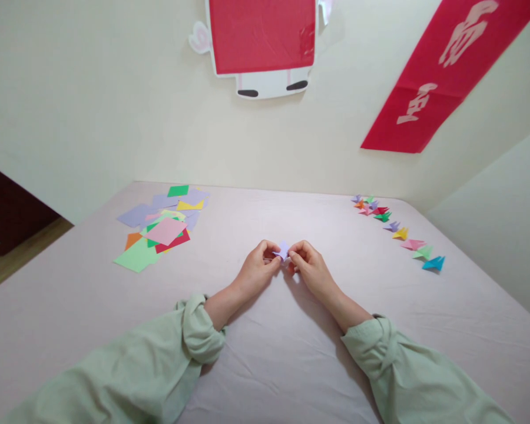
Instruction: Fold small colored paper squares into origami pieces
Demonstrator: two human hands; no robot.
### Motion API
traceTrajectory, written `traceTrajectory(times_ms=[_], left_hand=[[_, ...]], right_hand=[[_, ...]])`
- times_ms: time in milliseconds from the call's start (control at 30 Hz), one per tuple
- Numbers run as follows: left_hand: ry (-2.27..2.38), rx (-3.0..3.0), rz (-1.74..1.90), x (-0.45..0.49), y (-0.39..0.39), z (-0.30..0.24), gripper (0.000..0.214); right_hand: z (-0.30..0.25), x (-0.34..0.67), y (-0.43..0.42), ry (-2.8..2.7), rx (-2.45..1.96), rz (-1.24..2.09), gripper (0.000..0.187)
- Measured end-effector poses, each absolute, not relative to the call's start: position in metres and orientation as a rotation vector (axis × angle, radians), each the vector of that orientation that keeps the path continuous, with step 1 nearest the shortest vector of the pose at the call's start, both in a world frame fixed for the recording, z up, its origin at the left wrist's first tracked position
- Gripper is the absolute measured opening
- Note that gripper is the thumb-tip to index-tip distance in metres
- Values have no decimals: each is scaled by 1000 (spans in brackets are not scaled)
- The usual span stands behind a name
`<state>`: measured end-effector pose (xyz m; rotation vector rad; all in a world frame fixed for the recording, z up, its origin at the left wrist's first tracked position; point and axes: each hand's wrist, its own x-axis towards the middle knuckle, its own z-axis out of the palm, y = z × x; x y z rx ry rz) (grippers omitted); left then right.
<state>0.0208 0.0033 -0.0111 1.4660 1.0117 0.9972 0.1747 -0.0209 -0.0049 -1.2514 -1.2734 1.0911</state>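
Between my two hands, over the middle of the table, is a small piece of folded lavender paper (pixel 283 250). My left hand (pixel 261 266) pinches its left side with thumb and fingers. From the right, my right hand (pixel 311 268) grips the other side, thumb against the fingertips. Part of the folded paper is hidden behind the fingers, so its full shape cannot be made out.
Loose coloured paper squares (pixel 166 231) lie in an overlapping pile at the left. A row of small folded paper figures (pixel 400 234) runs along the right side. A pale cloth (pixel 247 377) covers the table, which meets a wall (pixel 265 147) at the back.
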Motion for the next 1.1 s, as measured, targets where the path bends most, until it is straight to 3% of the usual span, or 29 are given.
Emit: traceTrajectory(times_ms=[733,900,1100], left_hand=[[1038,1966,1059,15,-4,1,6],[1057,1870,1048,17,-5,1,10],[1116,1728,1038,17,-3,0,4]], right_hand=[[-11,171,-26,-1425,-1240,983,15],[-8,170,-27,-1424,-1221,1008,5],[-5,169,-28,-1390,-1231,1035,20]])
